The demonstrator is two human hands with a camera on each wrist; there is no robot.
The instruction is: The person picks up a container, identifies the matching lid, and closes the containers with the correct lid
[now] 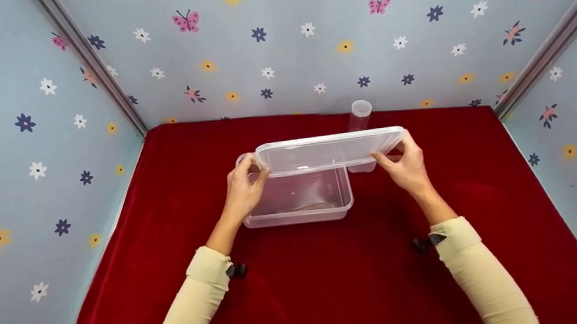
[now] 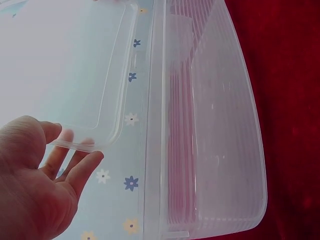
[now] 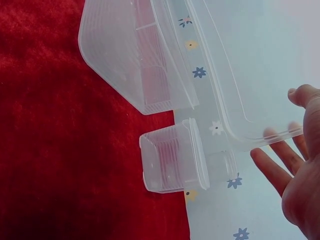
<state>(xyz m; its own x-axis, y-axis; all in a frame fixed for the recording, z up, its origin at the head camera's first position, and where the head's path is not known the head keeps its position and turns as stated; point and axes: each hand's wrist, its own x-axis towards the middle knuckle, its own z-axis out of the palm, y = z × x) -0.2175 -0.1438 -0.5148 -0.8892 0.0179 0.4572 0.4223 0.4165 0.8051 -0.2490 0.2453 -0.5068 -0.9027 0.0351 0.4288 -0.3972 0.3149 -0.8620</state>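
Both hands hold a clear plastic lid [image 1: 329, 151] level in the air, just above an open clear plastic container [image 1: 299, 200] that stands on the red-covered surface [image 1: 329, 282]. The left hand [image 1: 243, 188] has its grip closed on the lid's left end, thumb over the top edge and fingers under it; in the left wrist view the fingers [image 2: 75, 165] show through the plastic of the lid [image 2: 75, 75], with the container [image 2: 215, 125] beside it. The right hand [image 1: 408, 165] pinches the lid's right end the same way, and in the right wrist view its fingers [image 3: 272, 170] lie under the lid's corner [image 3: 250, 75]. The lid reaches past the container's right wall. A small clear cup [image 1: 361, 120] stands upright behind the lid, near the back wall; the right wrist view shows the cup [image 3: 172, 160] just beside the container [image 3: 132, 55], apart from it. Flowered blue walls [image 1: 35, 151] enclose the surface on three sides
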